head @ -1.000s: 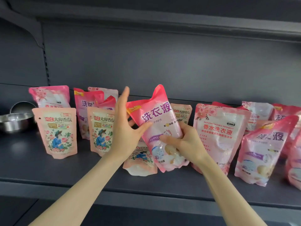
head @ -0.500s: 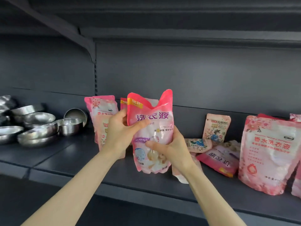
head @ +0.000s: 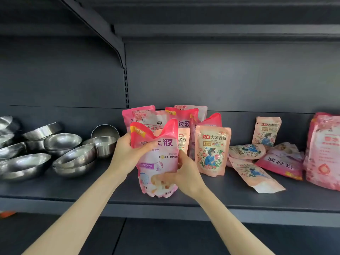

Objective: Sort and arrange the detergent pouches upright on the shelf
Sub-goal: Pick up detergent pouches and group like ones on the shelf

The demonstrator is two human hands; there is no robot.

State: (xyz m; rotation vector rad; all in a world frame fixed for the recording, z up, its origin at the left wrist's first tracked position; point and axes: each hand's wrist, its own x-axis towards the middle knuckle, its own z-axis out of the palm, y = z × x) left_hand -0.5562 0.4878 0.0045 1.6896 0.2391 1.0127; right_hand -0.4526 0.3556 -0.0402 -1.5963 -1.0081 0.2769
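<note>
Pink pouch (head: 158,162), centre frame, upright on shelf (head: 239,197): left hand (head: 127,155) grips top, right hand (head: 185,173) grips lower side.

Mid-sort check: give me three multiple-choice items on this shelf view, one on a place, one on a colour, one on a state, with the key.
1. Where do the steel bowls stand relative to the held pouch?
A. To its right
B. To its left
C. On the shelf above

2. What colour is the held pouch's top edge?
A. Green
B. Blue
C. Pink

3. How is that pouch held?
A. By both hands
B. By one hand only
C. By no hand, lying flat

Key:
1 B, the bowls are piled at the left of the view.
2 C, its crumpled top is bright pink.
3 A, the left hand grips its top and the right hand its lower side.
</note>
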